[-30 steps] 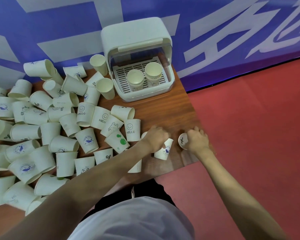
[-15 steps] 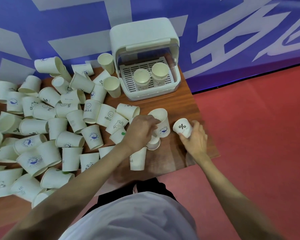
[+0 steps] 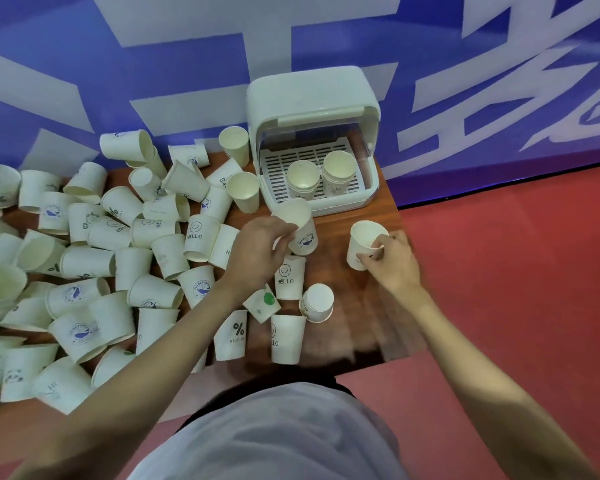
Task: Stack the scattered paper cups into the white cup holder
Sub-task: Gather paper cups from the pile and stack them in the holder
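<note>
My left hand (image 3: pixel 257 251) grips a paper cup with a blue round logo (image 3: pixel 300 226), mouth up, just in front of the white cup holder (image 3: pixel 312 109). My right hand (image 3: pixel 394 261) holds a second paper cup (image 3: pixel 362 242) upright, to the right of the first and lower. The holder's lid is raised, and two cup stacks (image 3: pixel 303 178) (image 3: pixel 338 171) stand on its slatted tray. Several loose cups lie scattered over the wooden table (image 3: pixel 357 317), most of them to the left.
An upside-down cup (image 3: pixel 317 303) and two "HELLO" cups (image 3: pixel 289 277) (image 3: pixel 286 337) sit between my arms. The table's right edge (image 3: pixel 400 237) meets red floor (image 3: pixel 516 289). A blue and white wall (image 3: pixel 187 64) stands right behind the holder.
Both hands lifted their cups off the table and moved them up toward the holder. The right hand's cup turned from base-up to mouth-up. The camera view shifted.
</note>
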{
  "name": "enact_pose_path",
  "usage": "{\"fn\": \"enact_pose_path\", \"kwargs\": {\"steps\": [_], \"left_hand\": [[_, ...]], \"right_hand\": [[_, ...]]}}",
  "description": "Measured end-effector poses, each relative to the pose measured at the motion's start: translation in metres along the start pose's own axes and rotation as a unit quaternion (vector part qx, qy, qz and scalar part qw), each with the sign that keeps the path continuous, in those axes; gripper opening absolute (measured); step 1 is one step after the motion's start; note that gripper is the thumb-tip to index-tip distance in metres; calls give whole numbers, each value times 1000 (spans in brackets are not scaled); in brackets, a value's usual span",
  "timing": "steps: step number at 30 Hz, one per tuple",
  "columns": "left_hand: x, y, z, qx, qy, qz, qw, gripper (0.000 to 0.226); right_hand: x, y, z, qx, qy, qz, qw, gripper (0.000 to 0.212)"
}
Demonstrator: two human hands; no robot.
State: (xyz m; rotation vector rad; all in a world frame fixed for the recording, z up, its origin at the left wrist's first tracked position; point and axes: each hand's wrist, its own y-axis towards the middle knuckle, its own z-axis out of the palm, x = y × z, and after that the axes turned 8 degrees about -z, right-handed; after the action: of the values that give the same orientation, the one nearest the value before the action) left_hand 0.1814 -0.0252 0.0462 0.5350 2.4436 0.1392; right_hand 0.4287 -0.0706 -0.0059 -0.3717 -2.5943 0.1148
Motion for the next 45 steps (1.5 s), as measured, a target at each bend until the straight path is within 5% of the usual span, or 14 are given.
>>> {"fn": "enact_pose_path", "kwargs": {"steps": [4,8,18,23,25,35,40,45], "left_hand": [[6,30,-21,-82,0,12,997,13],[10,72,-23,-69,52,27,996,11],[35,128,21,28,149,90,984,41],[41,135,37,69,164,71,981,6],[42,137,43,90,168,63,980,15],[55,92,45,14,84,28,996,30],[68,37,44,85,67,41,993,21],[57,3,56,210,92,26,973,34]], "right_hand": [[32,34,-29,-135,49,-99,985,27],[49,78,-37,-192,93,-139,967,27],[46,135,-3,-170,49,-150,973,26],[39,144,6,-138,30,-145,979,23],[38,147,6,-117,27,-147,982,22],[44,107,-2,-89,41,-180,979,41],[40,46,16,41,62,-221,972,41],[39,-3,46,260,32,-201,944,63]]}}
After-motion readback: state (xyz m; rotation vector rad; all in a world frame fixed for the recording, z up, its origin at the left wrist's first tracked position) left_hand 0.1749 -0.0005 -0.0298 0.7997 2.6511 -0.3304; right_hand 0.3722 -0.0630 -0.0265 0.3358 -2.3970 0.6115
